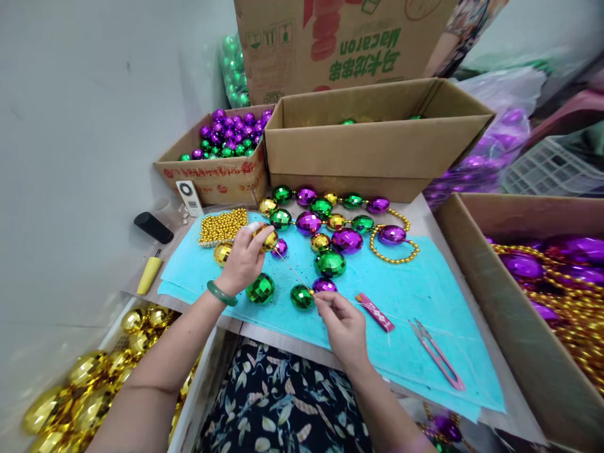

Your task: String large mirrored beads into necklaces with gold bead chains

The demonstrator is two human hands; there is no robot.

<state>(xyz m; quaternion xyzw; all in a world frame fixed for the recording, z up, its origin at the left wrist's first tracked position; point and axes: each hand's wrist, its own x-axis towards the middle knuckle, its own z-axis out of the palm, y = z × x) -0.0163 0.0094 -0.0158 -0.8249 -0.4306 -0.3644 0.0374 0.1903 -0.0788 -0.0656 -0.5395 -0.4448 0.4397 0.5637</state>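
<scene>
A: Head cam: how far?
B: Bead strand (309,223) part-strung on blue cloth (189,272); green faceted bead (260,288) lies apart, prob. still to string. L hand (245,255) grips gold faceted bead (270,240); R hand (344,324) pinches taut thread (293,270).

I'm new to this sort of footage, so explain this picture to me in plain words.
There is no machine here: you see a person's left hand and right hand, filmed by a camera worn on that person's head, looking forward and down. On the blue cloth lie big shiny beads in green, purple and gold, small gold beads, a flat pink strip and pink snips. The left hand holds a gold bead; what looks like thin string runs from it to the right hand, which pinches it. Cardboard boxes stand behind and to the right.
</scene>
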